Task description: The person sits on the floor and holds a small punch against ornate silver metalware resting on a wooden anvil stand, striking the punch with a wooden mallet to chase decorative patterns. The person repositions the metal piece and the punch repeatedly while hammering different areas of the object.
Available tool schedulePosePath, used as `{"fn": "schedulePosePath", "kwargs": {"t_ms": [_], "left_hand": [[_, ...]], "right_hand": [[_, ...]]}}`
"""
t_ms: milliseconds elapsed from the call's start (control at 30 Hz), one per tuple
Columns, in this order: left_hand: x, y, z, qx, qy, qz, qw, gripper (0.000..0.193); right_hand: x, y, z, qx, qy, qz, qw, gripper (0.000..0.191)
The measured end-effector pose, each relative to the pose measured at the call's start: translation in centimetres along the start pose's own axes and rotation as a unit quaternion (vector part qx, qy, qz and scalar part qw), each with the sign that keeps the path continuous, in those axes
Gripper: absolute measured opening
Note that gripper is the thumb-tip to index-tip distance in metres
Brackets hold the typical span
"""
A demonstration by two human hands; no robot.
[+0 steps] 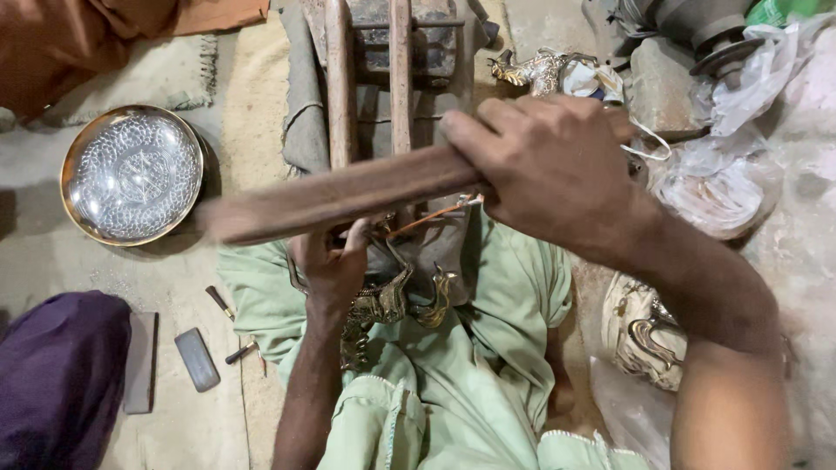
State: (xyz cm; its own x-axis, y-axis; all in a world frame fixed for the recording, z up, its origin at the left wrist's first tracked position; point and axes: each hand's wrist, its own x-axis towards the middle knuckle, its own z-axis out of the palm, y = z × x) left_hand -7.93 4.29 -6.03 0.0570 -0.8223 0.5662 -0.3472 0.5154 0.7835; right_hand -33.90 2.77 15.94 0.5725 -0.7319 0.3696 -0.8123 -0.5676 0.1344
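Crumpled clear plastic bags (723, 174) lie heaped toward the floor's right edge, thin and glossy, one wrapped loosely over a pale object; no label can be made out on them. Another plastic-wrapped brass piece with curled relief (649, 335) sits lower at that edge.

The right hand (549, 165) is closed around one end of a long, flat, brown wooden stick (340, 196). The stick looks worn and smooth. Its long axis runs nearly across the view, sloping slightly down to its blurred free end, which points toward the left edge of the floor.

Beneath the stick, the left hand (331, 265) grips a small ornate brass figure (392, 300) with curved, hooked shapes. It rests on the person's lap of pale green cloth, in front of two upright wooden posts (370, 78).

Near the floor's left edge lies a round, brass-rimmed plate with a silvery embossed face (132, 174). Lower left, on the dusty floor, are a flat grey sharpening stone (197, 359) and small dark-handled punches (228, 324).
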Motion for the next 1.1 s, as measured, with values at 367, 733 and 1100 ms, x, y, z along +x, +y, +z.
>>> {"fn": "schedulePosePath", "kwargs": {"t_ms": [367,733,1100], "left_hand": [[0.0,-0.5,0.3,-0.084,0.000,-0.062,0.995,0.032],[-0.4,0.0,1.0,-0.081,0.047,0.008,0.996,0.035],[-1.3,-0.9,0.8,-0.009,0.026,-0.033,0.999,0.022]], "right_hand": [[0.6,0.7,1.0,-0.111,0.052,-0.041,0.992,0.033],[2.1,1.0,1.8,0.042,-0.025,-0.036,0.998,0.028],[3.3,0.2,-0.2,0.153,-0.004,-0.051,0.987,0.026]]}}
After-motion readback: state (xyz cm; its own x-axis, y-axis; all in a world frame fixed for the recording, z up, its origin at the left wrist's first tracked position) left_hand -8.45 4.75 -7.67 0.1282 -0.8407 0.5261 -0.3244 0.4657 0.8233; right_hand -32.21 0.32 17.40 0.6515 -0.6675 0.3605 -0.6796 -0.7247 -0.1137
